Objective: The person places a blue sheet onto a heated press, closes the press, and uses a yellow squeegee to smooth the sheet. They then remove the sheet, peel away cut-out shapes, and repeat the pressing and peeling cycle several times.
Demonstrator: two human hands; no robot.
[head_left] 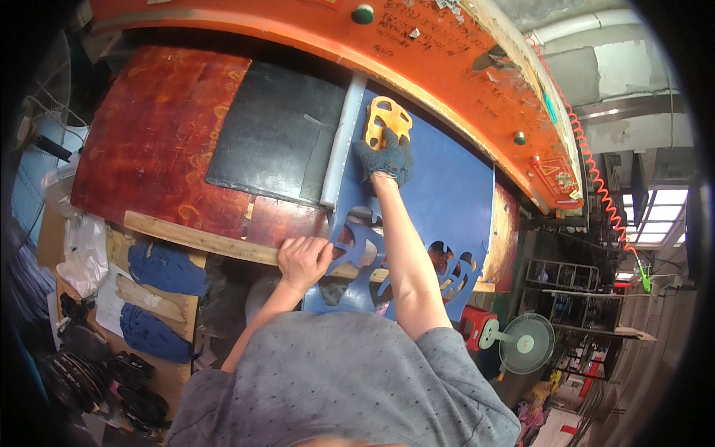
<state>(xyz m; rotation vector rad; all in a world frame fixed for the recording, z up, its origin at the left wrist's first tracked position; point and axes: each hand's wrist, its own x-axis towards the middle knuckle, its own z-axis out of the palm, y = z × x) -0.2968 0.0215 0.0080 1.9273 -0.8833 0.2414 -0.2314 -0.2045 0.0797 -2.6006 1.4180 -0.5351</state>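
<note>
My right hand (387, 160), in a dark knitted glove, is reaching far over a blue sheet (450, 182). Its fingers close over the near end of a yellow cutting die (392, 118), a frame with several openings that lies on the sheet. The sheet's near part is cut through with curved holes and hangs over the table edge. My bare left hand (304, 261) rests at that edge, fingers curled over the wooden strip (201, 238), close beside the sheet's cut left side. What lies under its palm is hidden.
An orange machine beam (439, 63) spans the far side. Left of the sheet are a white bar (344, 141), a black mat (275, 127) and a red-brown board (156, 134). Blue cut pieces (167, 268) lie on a lower left surface. A fan (526, 343) stands at right.
</note>
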